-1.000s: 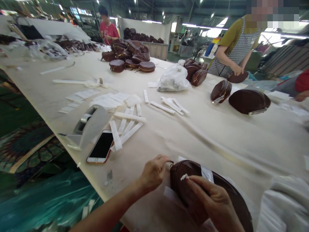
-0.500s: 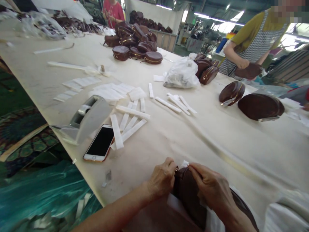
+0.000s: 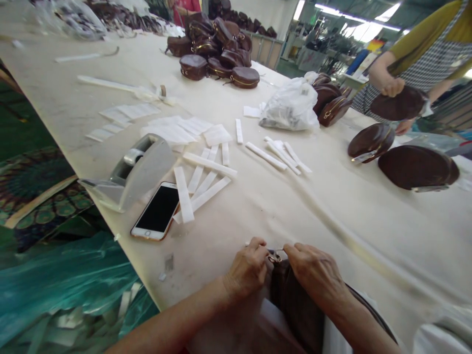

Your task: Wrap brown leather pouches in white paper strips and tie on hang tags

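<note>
A dark brown round bag [image 3: 304, 314] lies at the table's near edge in front of me, partly covered by my right forearm. At its far end shows a small gold-coloured metal fitting [image 3: 275, 257]. My left hand [image 3: 249, 268] is closed at that end, left of the fitting, its thumb and finger pinched together. From the right, my right hand [image 3: 313, 270] lies over the bag with its fingertips pinched close to the fitting. Something thin and pale shows between the two hands, too small to name. White material [image 3: 275, 314] lies against the bag's near side.
A phone [image 3: 157, 211], a tape dispenser [image 3: 143, 164] and white strips [image 3: 202, 196] lie left of centre. Brown bags [image 3: 221, 54] are heaped at the back. A white plastic bag [image 3: 289, 105] stands mid-table. At right a co-worker [image 3: 424, 54] holds a brown bag [image 3: 400, 103].
My right fingertips have shifted slightly left, and the metal fitting shows more plainly; the white piece at them no longer shows. The co-worker's bag has tilted up. The view has turned slightly.
</note>
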`<state>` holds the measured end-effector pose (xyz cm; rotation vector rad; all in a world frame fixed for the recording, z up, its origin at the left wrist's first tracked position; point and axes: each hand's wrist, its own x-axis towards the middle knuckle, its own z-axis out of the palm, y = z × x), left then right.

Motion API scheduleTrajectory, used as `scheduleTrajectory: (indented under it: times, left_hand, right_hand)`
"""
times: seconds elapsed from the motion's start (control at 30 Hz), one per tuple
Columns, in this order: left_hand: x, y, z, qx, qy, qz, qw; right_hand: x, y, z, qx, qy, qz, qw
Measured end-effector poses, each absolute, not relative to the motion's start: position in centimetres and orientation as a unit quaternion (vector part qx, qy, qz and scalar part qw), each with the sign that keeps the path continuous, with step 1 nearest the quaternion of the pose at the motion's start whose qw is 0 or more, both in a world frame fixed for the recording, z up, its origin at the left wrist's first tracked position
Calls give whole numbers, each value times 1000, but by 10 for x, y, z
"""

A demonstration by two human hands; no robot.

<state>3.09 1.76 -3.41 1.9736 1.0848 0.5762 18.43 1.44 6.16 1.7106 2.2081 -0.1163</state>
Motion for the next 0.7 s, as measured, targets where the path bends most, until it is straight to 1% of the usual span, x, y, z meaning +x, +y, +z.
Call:
scheduleTrajectory:
  times: [0.23, 0.43, 0.53, 0.63, 0.7]
  left_hand:
    - [29, 13, -25, 763, 421, 229, 434]
    - [39, 8, -28, 784, 442, 222, 375]
    - [45, 8, -30, 772, 467, 230, 366]
    - [43, 10, -31, 764, 471, 234, 373]
    - [36, 11, -32, 761, 472, 237, 378]
  right_hand:
    - [184, 25, 61, 547, 801, -97, 221]
    - [185, 34, 57, 505, 822, -121, 234]
    - [184, 37, 58, 504, 819, -129, 243]
    - [186, 36, 60, 512, 815, -147, 228]
    - [189, 33, 61, 519, 819, -163, 183]
